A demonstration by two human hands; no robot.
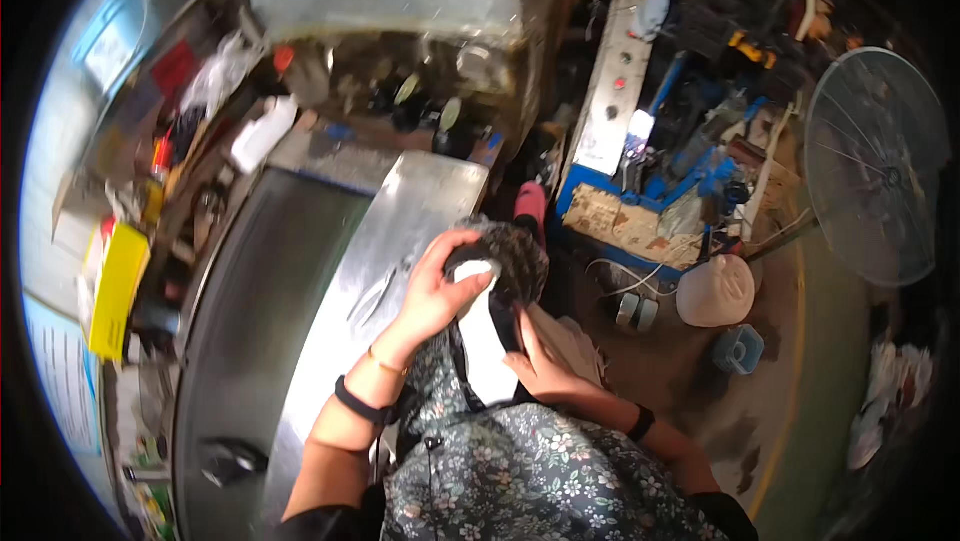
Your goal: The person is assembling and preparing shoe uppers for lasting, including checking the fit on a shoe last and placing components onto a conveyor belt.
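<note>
A long white sole-shaped piece (484,351) with dark material along its right edge lies over my lap, and its exact kind is not clear. My left hand (440,286) is closed round its far end, the thumb lying across the white surface. Along the nearer right side, my right hand (540,369) grips the edge, with one finger extended over the dark part. Beyond the left hand is a bunched dark patterned cloth (515,256), and a pink object (530,203) shows past it. A floral apron (540,471) covers my lap beneath the piece.
A shiny metal ledge (345,311) and a dark belt (270,341) run along my left, with a dark object (232,461) on the belt. To the right stand a blue-framed machine (620,201), a white jug (715,291), a blue container (738,349) and a round fan (880,171).
</note>
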